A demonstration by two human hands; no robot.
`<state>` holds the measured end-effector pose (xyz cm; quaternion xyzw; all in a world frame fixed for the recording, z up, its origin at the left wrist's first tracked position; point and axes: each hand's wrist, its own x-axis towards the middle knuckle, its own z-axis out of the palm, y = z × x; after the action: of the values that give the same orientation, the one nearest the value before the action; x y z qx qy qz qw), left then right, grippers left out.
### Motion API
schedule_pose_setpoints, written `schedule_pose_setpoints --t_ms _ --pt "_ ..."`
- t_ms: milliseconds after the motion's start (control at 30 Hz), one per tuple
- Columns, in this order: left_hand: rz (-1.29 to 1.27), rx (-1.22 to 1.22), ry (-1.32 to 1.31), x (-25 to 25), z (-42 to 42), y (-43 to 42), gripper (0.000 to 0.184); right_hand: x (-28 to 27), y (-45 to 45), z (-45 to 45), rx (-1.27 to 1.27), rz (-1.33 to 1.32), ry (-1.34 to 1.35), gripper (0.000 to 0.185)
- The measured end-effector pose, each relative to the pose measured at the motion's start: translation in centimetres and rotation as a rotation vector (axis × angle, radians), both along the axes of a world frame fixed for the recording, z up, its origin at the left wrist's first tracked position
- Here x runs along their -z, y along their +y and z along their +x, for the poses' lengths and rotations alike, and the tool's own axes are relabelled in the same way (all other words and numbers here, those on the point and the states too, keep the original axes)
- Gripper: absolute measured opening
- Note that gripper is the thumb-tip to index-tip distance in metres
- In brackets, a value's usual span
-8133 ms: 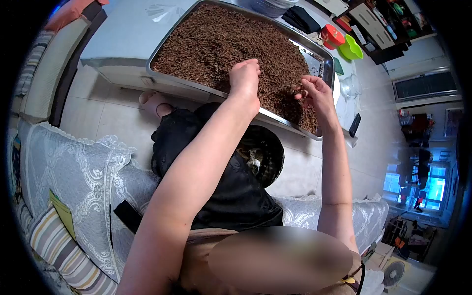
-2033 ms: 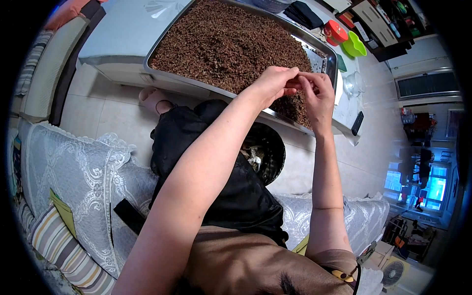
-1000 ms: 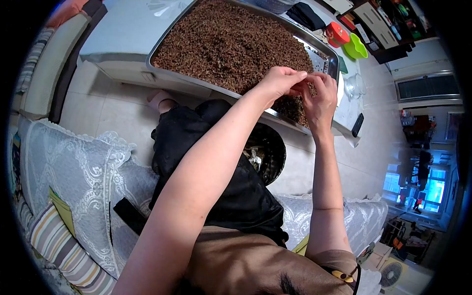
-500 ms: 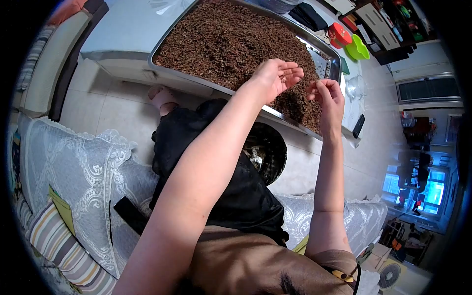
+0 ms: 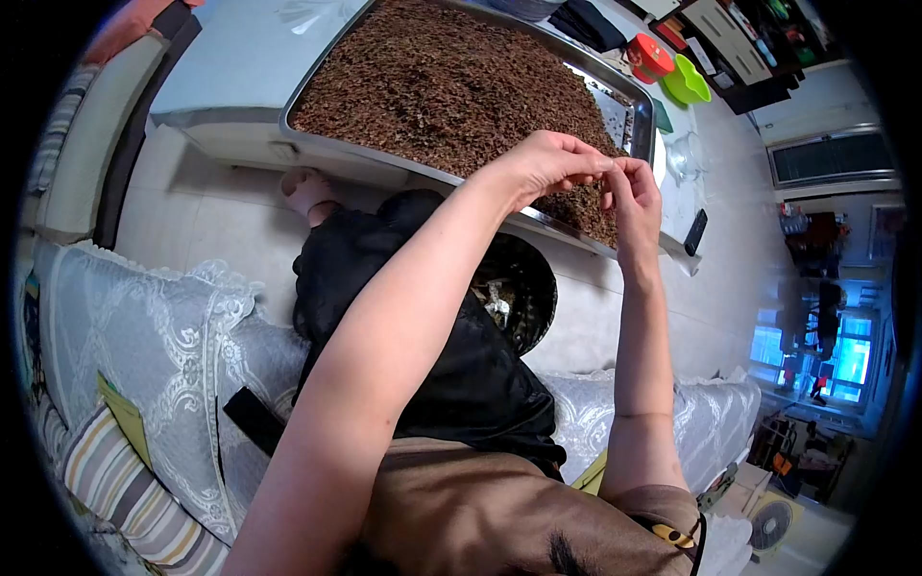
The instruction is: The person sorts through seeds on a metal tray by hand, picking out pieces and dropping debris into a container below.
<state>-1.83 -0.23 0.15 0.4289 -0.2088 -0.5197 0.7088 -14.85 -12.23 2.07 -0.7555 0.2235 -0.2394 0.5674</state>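
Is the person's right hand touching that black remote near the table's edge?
Apart. The head view shows a strip of white tabletop between the right hand and the black remote.

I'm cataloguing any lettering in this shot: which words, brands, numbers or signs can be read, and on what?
No text can be read in this view.
Red container: any marking is too small to read.
Black remote control: any button labels are too small to read.
Small items on the shelves: too small and blurred to read.
Metal tray: no lettering shows.
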Motion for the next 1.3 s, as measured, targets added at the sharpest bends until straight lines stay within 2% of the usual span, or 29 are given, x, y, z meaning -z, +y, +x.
schedule_pose_setpoints --t_ms 167,300,333,433,467,567,600,667,900,933,1033,1167,1300 --pt "0.028 -0.108 -0.16 0.3 0.3 -0.1 0.015 0.2 0.7 0.8 -0.023 -0.04 0.003 0.013" --pt "0.03 -0.186 -0.051 0.5 0.8 -0.1 0.009 0.3 1.1 0.7 -0.003 -0.133 0.018 0.012" --pt "0.061 -0.183 -0.028 0.4 1.1 -0.1 0.012 0.1 1.2 0.6 0.004 -0.151 0.016 0.012" --pt "0.0 -0.194 0.316 0.1 1.5 0.2 0.016 -1.3 1.6 -1.1 -0.096 -0.111 0.055 0.011" --pt "-0.007 -0.209 0.336 0.2 1.6 0.2 0.028 -1.7 1.8 -1.8 -0.149 -0.125 0.096 0.009" --pt "-0.195 -0.197 0.442 0.3 1.8 0.1 0.039 -2.3 2.4 -4.1 -0.378 -0.567 0.352 0.009" --pt "-0.22 -0.223 0.471 -0.1 1.8 0.1 0.049 -2.3 2.3 -4.8 -0.469 -0.623 0.44 0.011" --pt "-0.27 -0.213 0.541 0.0 1.6 0.3 0.052 -2.8 2.8 -6.0 -0.577 -0.646 0.637 0.016" --pt "-0.324 -0.119 0.568 0.0 1.1 0.3 0.056 -2.5 3.1 -2.4 -0.144 -0.566 0.149 0.009" --pt "-0.322 -0.102 0.569 0.0 1.1 0.3 0.055 -2.4 3.1 -1.7 -0.112 -0.642 0.114 0.01" --pt "-0.302 -0.015 0.473 0.1 1.2 0.5 0.055 -1.6 3.3 0.7 -0.084 -0.772 0.063 0.013" --pt "-0.289 -0.066 0.536 0.4 1.0 -0.1 0.05 -0.8 3.7 2.5 -0.003 -0.967 -0.019 0.016" --pt "-0.304 -0.026 0.463 1.1 1.3 -0.5 0.045 -0.7 3.6 2.9 -0.002 -0.961 0.017 0.016"
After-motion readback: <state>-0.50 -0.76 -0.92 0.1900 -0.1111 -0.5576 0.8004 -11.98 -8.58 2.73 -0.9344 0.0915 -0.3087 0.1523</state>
